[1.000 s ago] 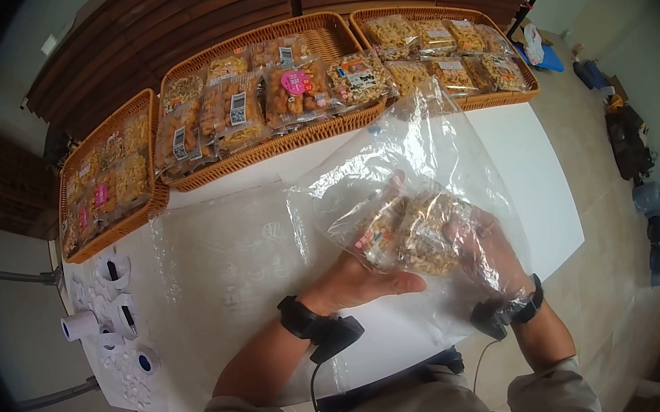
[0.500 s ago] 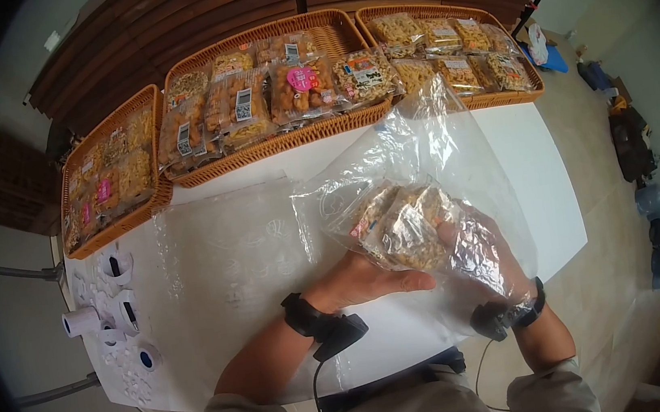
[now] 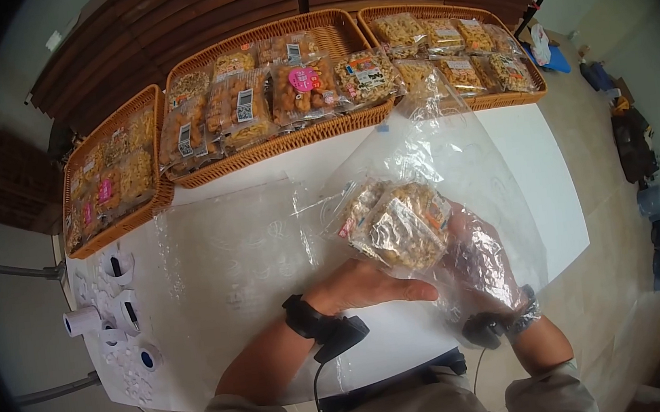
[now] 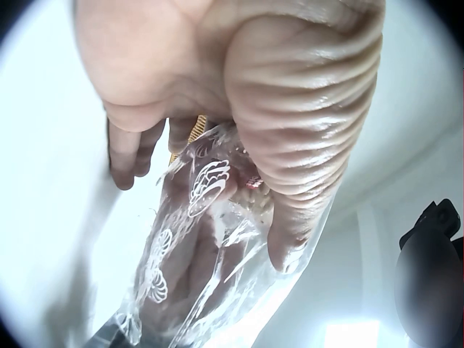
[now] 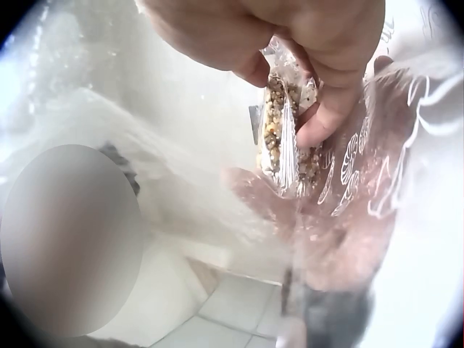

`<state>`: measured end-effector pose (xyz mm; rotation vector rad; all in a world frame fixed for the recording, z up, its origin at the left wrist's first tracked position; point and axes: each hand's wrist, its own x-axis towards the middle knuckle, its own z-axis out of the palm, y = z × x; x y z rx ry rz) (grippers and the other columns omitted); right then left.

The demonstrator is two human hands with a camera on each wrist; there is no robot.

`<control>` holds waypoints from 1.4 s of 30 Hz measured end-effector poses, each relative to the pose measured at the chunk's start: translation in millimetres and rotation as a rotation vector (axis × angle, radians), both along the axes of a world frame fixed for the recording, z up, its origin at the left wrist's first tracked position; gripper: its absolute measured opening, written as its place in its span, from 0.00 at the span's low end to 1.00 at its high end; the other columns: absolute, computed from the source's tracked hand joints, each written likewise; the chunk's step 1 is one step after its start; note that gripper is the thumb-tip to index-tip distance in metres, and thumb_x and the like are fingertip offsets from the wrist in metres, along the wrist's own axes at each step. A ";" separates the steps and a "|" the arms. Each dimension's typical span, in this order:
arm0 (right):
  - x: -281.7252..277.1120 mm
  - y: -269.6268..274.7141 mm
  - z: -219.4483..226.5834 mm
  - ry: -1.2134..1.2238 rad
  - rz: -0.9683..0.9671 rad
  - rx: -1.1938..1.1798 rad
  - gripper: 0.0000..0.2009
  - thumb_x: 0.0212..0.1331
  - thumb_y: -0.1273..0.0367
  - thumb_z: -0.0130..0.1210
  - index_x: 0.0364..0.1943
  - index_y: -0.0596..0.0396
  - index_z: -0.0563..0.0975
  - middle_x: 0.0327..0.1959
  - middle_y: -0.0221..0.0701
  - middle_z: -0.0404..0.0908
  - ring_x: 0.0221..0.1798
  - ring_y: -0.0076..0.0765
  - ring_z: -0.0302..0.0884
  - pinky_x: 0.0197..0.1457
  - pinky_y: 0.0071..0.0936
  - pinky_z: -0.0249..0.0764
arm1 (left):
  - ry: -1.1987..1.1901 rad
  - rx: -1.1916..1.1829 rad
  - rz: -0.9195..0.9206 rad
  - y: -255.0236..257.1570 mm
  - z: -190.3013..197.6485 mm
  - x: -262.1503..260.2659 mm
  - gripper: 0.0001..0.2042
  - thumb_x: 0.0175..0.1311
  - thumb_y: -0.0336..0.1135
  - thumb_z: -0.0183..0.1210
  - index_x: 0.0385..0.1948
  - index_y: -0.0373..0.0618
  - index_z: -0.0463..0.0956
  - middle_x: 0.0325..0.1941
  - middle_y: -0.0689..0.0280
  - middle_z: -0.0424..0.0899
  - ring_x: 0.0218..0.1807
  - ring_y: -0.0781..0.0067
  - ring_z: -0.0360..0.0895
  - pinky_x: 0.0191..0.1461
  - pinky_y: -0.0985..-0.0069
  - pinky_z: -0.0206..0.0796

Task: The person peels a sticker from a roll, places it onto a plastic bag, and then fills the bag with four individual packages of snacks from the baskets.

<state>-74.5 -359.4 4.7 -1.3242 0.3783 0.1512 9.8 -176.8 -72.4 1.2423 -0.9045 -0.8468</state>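
Observation:
My right hand (image 3: 482, 258) is inside a large clear plastic bag (image 3: 420, 135) printed with white shell-like figures. It grips a clear packet of grainy snack (image 3: 405, 234), with thumb and fingers pinching it in the right wrist view. A second snack packet (image 3: 356, 209) with a pink label lies against its left side, inside the bag. My left hand (image 3: 360, 288) rests against the outside of the bag below the packets, thumb stretched out to the right. In the left wrist view the fingers of this hand (image 4: 225, 80) point down beside the plastic, some partly hidden.
Wicker baskets of packaged snacks stand along the back: a left basket (image 3: 158, 195), a middle basket (image 3: 282, 143) and a right basket (image 3: 497, 100). Another flat clear bag (image 3: 230, 258) lies on the white table (image 3: 567, 211). Label rolls (image 3: 82, 320) and paper scraps sit at the left edge.
The packets have shifted slightly left and tilted, so their fronts show more clearly. My right hand has turned and moved a little left and down with them. The left hand has barely moved.

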 end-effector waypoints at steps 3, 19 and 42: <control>3.9 2.8 5.4 -0.014 -0.071 0.018 0.31 0.70 0.55 0.56 0.68 0.64 0.66 0.59 0.39 0.77 0.63 0.36 0.74 0.64 0.35 0.73 | -0.024 -0.018 0.051 -1.1 2.6 -1.3 0.42 0.55 0.49 0.74 0.68 0.43 0.63 0.69 0.62 0.68 0.69 0.65 0.64 0.73 0.66 0.57; 11.1 13.7 -19.7 -0.019 -0.189 0.354 0.21 0.69 0.72 0.57 0.64 0.62 0.71 0.48 0.33 0.82 0.41 0.24 0.81 0.44 0.22 0.82 | 0.404 0.052 0.088 0.2 18.8 -3.5 0.33 0.57 0.48 0.72 0.61 0.43 0.71 0.60 0.64 0.76 0.62 0.68 0.70 0.66 0.68 0.65; 2.7 -1.0 -14.9 -0.124 -0.102 -0.201 0.23 0.68 0.70 0.58 0.66 0.56 0.68 0.51 0.32 0.79 0.51 0.25 0.78 0.52 0.24 0.76 | 0.959 -0.214 0.099 -7.1 14.6 10.3 0.33 0.66 0.43 0.51 0.71 0.37 0.58 0.75 0.54 0.64 0.74 0.57 0.63 0.77 0.59 0.52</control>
